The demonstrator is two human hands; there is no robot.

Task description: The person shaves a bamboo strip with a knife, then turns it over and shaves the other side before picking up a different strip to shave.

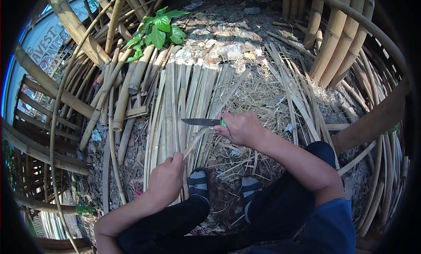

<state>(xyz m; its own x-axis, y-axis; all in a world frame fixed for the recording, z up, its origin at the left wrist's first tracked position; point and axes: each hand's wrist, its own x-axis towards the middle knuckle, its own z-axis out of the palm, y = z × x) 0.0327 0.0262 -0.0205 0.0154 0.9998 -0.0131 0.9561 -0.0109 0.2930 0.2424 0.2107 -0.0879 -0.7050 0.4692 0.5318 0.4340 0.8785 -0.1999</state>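
Note:
My right hand (243,127) is wrapped round the green handle of a knife (201,122), its dark blade pointing left. Closed on the near end of a narrow bamboo strip (194,143) is my left hand (166,179), just in front of my knees. The strip slants up and right from that fist toward the knife, and the blade overlaps it in this view. Beneath both hands lies a layer of long split bamboo strips (170,96), side by side on the ground. My fingers hide part of the knife handle.
Pale shavings (258,96) cover the ground right of the strips, with more loose slats (289,87) beyond. Bamboo poles (125,96) are piled at left beside a green leafy plant (160,29). Thick upright poles (335,39) stand at right. My sandalled feet (198,183) are close below.

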